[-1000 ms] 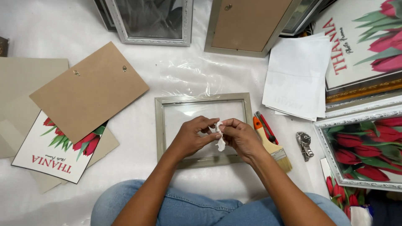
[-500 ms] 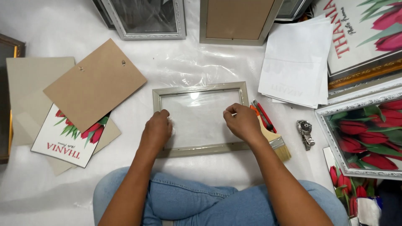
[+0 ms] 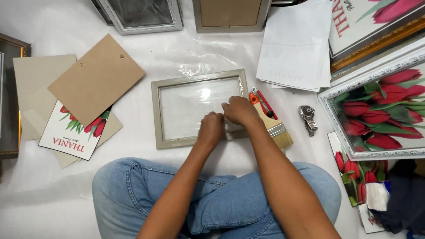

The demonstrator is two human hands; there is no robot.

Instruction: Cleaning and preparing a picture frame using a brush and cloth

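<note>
Both hands, left (image 3: 211, 127) and right (image 3: 239, 110), together on lower right corner of grey picture frame (image 3: 177, 84) (grip unclear); paintbrush (image 3: 272, 126) just right of frame.

The floor is covered by a white sheet (image 3: 53, 194), over which a creased layer of clear plastic (image 3: 208, 62) is spread. Glare from overhead light is reflected in the plastic. Framed tulip pictures (image 3: 380, 110) are stacked at the right edge, and more frames (image 3: 141, 15) are laid along the top. No walls or windows are shown.
</note>
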